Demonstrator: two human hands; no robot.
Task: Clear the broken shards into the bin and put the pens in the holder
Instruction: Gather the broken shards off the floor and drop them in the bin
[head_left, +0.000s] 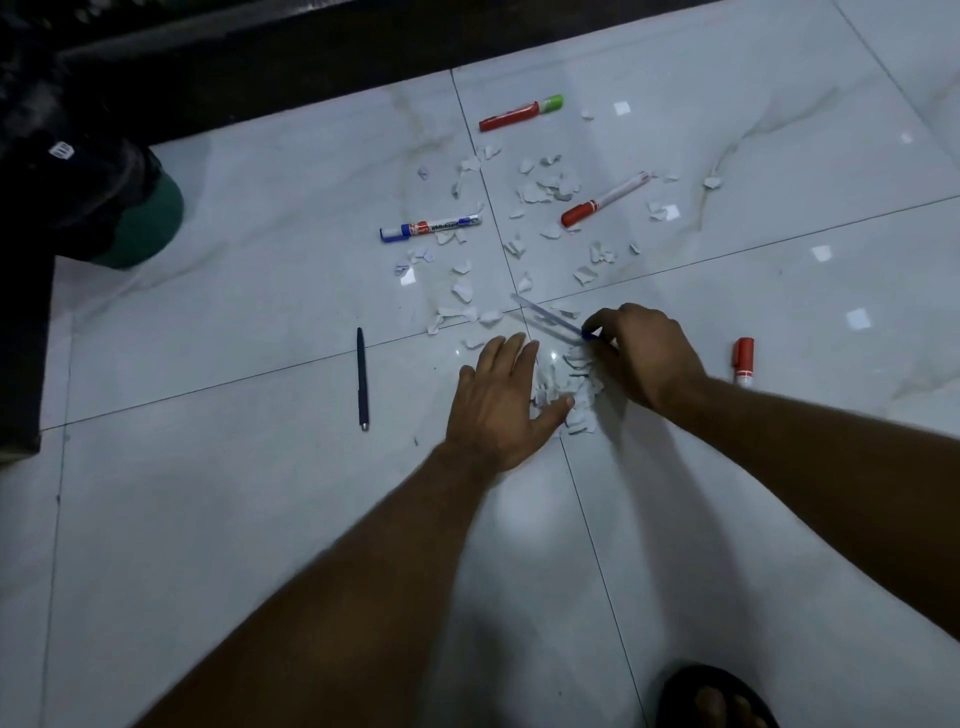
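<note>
White shards (530, 192) lie scattered over the glossy tile floor, and a small heap of shards (571, 387) sits between my hands. My left hand (498, 400) lies flat and open, its thumb against the heap. My right hand (641, 351) is curled around the end of a clear blue pen (545, 317) that slants up to the left. A dark pen (362, 376) lies to the left. A blue whiteboard marker (430, 227), a red-capped marker (605, 199), a red and green marker (521, 113) and another red-capped marker (744, 361) lie around.
A green bin (150, 228) lined with a black bag (83, 176) stands at the far left beside dark furniture (21, 338). A dark ledge (311, 62) runs along the back. My sandalled foot (714, 699) shows at the bottom right.
</note>
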